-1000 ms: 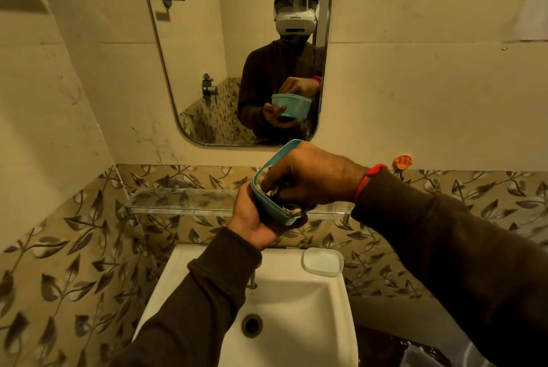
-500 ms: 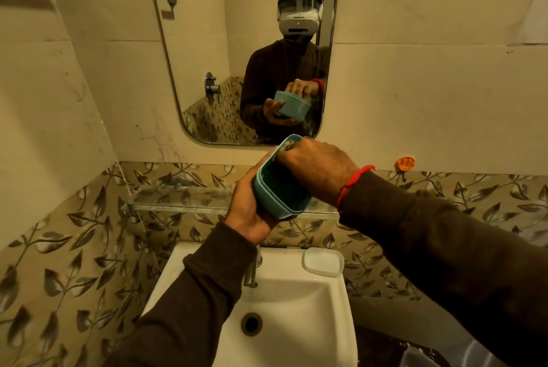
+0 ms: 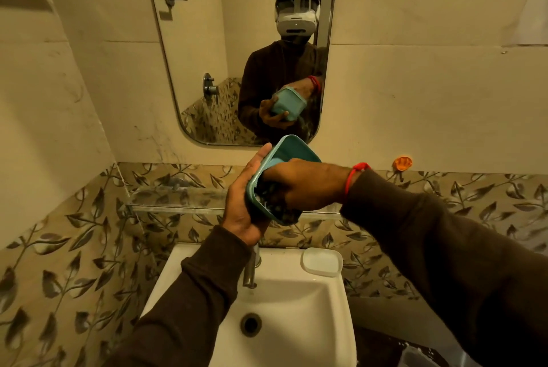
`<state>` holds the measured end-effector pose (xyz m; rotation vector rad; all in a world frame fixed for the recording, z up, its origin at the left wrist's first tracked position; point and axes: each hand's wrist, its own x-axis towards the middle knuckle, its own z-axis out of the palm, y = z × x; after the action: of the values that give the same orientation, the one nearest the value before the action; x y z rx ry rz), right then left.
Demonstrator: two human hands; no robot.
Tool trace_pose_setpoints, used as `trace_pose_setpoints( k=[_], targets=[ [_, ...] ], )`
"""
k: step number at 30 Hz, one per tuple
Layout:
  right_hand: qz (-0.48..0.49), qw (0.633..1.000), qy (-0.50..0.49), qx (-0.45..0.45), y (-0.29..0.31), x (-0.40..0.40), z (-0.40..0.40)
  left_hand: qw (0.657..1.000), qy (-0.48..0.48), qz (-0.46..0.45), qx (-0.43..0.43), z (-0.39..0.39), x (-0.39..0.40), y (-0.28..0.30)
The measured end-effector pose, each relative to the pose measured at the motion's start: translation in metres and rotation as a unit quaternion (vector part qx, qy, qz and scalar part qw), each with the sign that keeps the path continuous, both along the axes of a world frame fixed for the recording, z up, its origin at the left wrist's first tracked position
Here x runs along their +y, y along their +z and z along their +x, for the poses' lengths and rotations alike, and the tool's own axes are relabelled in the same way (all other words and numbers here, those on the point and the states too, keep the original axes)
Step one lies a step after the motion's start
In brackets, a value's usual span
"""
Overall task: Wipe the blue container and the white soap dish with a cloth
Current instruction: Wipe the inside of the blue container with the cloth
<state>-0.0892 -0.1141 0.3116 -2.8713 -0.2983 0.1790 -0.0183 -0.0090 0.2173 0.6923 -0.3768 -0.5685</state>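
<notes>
My left hand (image 3: 244, 197) grips the blue container (image 3: 292, 151) from behind, holding it tilted above the sink with its opening facing right. My right hand (image 3: 302, 186) reaches into the opening and holds a dark speckled cloth (image 3: 280, 211) bunched against the lower inside rim; part of the cloth hangs over the edge. The white soap dish (image 3: 321, 261) lies on the sink's back right corner, below my right wrist, untouched.
A white sink (image 3: 332, 322) with a metal tap (image 3: 251, 270) stands below my hands. A glass shelf (image 3: 178, 199) runs along the leaf-patterned tiles behind them. The mirror (image 3: 207, 55) above reflects a person holding the container. An orange hook (image 3: 402, 163) sits on the right wall.
My right hand has pushed the cloth down to the container's lower inside rim. The container is raised and tilted a little more, its upper inside now bare.
</notes>
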Motion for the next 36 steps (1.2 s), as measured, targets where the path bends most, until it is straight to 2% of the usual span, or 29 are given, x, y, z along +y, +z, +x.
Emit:
trace_pose_setpoints(
  k=[2, 4, 6, 9, 11, 13, 15, 18, 20, 24, 36],
  targets=[
    [0.131, 0.991, -0.001, 0.028, 0.009, -0.011, -0.003, 1.000, -0.019, -0.014, 0.012, 0.004, 0.000, -0.001],
    [0.276, 0.959, 0.018, 0.068, 0.015, -0.022, -0.006, 0.998, -0.046, -0.019, 0.024, 0.009, 0.001, 0.001],
    [0.426, 0.897, 0.043, 0.112, 0.016, -0.031, -0.009, 0.997, -0.068, -0.015, 0.020, 0.010, 0.004, 0.004],
    [0.606, 0.780, 0.064, 0.143, 0.013, -0.047, -0.010, 0.997, -0.072, -0.015, 0.014, 0.016, 0.008, -0.006],
    [0.674, 0.727, 0.065, 0.117, 0.009, -0.056, -0.010, 0.998, -0.052, 0.003, 0.024, 0.015, 0.013, -0.007],
    [0.728, 0.681, 0.053, 0.056, 0.005, -0.062, -0.010, 0.995, -0.091, -0.021, 0.033, 0.010, 0.015, -0.003],
    [0.792, 0.609, 0.043, -0.001, 0.001, -0.065, -0.010, 0.993, -0.105, -0.031, 0.037, 0.005, 0.018, 0.001],
    [0.878, 0.475, 0.008, -0.049, -0.003, -0.070, -0.009, 0.990, -0.119, -0.056, 0.045, 0.006, 0.020, -0.004],
    [0.903, 0.424, -0.020, -0.070, -0.004, -0.073, -0.008, 0.988, -0.128, -0.064, 0.059, 0.006, 0.023, -0.005],
    [0.909, 0.394, -0.053, -0.124, -0.011, -0.075, -0.007, 0.986, -0.136, -0.066, 0.066, 0.003, 0.024, -0.002],
    [0.894, 0.396, -0.129, -0.166, -0.021, -0.074, -0.007, 0.989, -0.113, -0.006, 0.099, -0.010, 0.019, 0.014]
  ],
)
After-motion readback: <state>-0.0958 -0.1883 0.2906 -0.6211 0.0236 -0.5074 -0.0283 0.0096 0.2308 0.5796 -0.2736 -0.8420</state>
